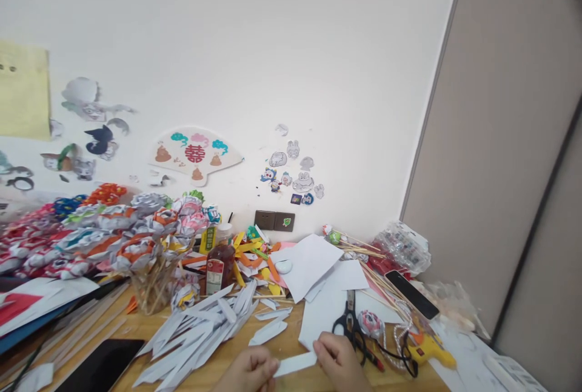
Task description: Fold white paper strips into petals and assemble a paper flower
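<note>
A short strip of white paper (295,364) is stretched level between my two hands, low in the view above the wooden table. My left hand (251,370) pinches its left end between thumb and fingers. At the other end, my right hand (339,360) grips the strip the same way. Just beyond my right hand lie black-handled scissors (349,319) on white paper. To the left of my left hand is a heap of folded white paper strips (200,337), and a few cut white pieces (269,330) lie ahead of it.
Paper flowers (136,252) crowd the left side. A bottle of dark red liquid (220,268) stands near coloured scraps. A black phone (102,366) lies front left; another phone (413,295) and a yellow glue gun (430,349) lie right. The wall (364,77) rises behind.
</note>
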### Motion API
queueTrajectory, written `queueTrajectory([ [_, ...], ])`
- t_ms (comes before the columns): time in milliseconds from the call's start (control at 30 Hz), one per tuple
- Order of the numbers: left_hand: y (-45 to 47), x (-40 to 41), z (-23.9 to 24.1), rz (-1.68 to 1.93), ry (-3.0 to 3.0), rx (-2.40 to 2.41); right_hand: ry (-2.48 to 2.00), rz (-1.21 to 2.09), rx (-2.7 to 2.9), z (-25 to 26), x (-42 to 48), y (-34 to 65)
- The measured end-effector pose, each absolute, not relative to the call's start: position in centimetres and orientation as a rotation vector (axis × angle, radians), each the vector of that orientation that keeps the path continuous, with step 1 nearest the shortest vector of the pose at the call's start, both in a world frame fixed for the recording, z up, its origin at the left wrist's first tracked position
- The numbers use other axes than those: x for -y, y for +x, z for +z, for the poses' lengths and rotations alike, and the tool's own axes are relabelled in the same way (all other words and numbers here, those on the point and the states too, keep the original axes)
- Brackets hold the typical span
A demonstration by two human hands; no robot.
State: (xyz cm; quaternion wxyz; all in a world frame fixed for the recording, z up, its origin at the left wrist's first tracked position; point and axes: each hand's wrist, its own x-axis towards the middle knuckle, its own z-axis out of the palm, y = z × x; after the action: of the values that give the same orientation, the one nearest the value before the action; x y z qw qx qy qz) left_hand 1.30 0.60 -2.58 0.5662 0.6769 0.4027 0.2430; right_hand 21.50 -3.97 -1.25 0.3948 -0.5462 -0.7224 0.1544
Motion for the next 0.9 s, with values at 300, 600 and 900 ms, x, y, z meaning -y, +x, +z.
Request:
queueTrajectory([
  [300, 1.0, -0.2, -1.9, 0.618, 1.592, -0.899, -1.382, 0.475, 1.747, -1.0, 4.3, 21.4],
  [600, 1.0, 0.1, -2.0, 0.638, 1.609, -0.934, -1.372, 0.525, 1.701, -0.3, 4.4, 21.3],
  [900, 1.3, -0.1, -1.6, 0.676, 1.520, -0.876, -1.410, 0.562, 1.651, -0.1, 4.5, 21.3],
])
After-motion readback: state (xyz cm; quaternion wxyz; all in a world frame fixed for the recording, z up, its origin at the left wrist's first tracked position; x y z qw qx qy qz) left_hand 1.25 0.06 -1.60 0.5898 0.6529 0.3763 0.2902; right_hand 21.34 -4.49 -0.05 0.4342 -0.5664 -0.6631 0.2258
